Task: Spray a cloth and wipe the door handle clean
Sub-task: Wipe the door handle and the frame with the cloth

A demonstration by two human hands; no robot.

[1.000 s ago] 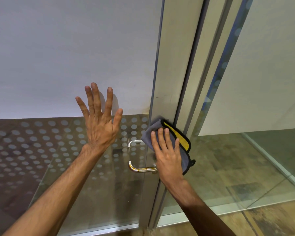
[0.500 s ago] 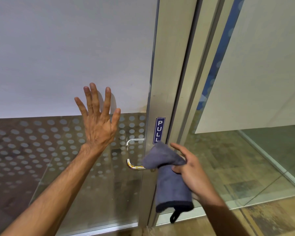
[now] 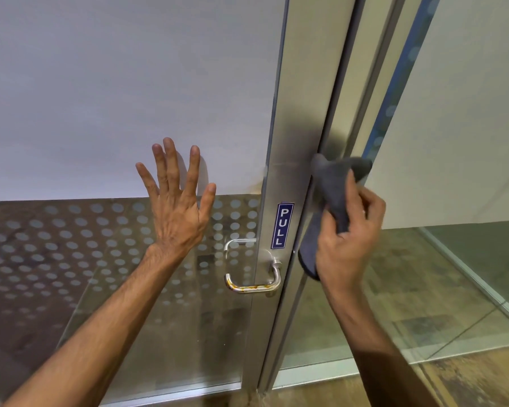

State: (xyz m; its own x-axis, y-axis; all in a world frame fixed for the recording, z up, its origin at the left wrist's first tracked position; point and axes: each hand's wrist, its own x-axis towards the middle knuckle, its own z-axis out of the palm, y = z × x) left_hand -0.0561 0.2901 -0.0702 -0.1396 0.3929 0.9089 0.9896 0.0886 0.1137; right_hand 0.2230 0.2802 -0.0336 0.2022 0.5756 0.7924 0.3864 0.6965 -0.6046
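A curved metal door handle (image 3: 254, 284) sticks out from the aluminium door frame (image 3: 294, 142), below a blue PULL sticker (image 3: 281, 225). Rusty stains mark its lower bar. My right hand (image 3: 348, 242) grips a bunched grey cloth (image 3: 332, 186) to the right of the frame, up and right of the handle and clear of it. My left hand (image 3: 178, 207) lies flat with fingers spread on the frosted glass door panel (image 3: 115, 98), left of the handle. No spray bottle is in view.
The lower glass (image 3: 71, 259) carries a pattern of frosted dots. Right of the frame stands a fixed glass wall (image 3: 453, 142) with a blue strip along its edge. Worn wooden flooring (image 3: 467, 383) runs along the bottom right.
My right hand has taken the cloth off the handle and frame, gathered it up and lifted it to the right. The handle now shows in full. My left hand has stayed on the glass.
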